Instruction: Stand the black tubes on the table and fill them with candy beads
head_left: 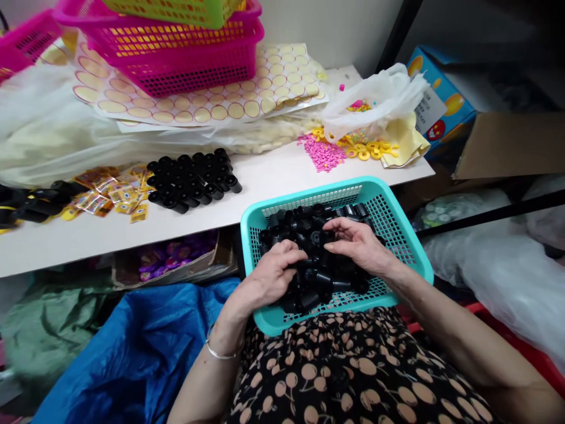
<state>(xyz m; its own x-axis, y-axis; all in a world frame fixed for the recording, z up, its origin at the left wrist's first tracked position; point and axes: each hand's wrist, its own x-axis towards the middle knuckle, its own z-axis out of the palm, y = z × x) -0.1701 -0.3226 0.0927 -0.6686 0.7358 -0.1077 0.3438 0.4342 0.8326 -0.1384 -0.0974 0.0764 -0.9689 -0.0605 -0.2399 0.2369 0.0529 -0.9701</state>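
A turquoise plastic basket [410, 247] rests on my lap against the shelf edge, with many small black plastic cylinders [318, 280] lying jumbled inside. My right hand [359, 244] reaches in from the right, thumb and fingers closed around one black cylinder [325, 237] near the middle of the pile. On the left side of the basket, my left hand [274, 272] has its fingers curled down among the pieces; what they hold, if anything, is hidden. More black cylinders [192, 179] stand upright in a tight group on the white shelf, left of the basket.
Yellow-orange printed packets [117, 191] lie left of the standing cylinders. Pink beads [324, 154] and yellow rings [371, 150] are heaped on the shelf beyond the basket. Pink baskets [203, 59] sit on sticker sheets [282, 88] behind. A blue bag [132, 347] hangs lower left; an opened carton [507, 144] stands right.
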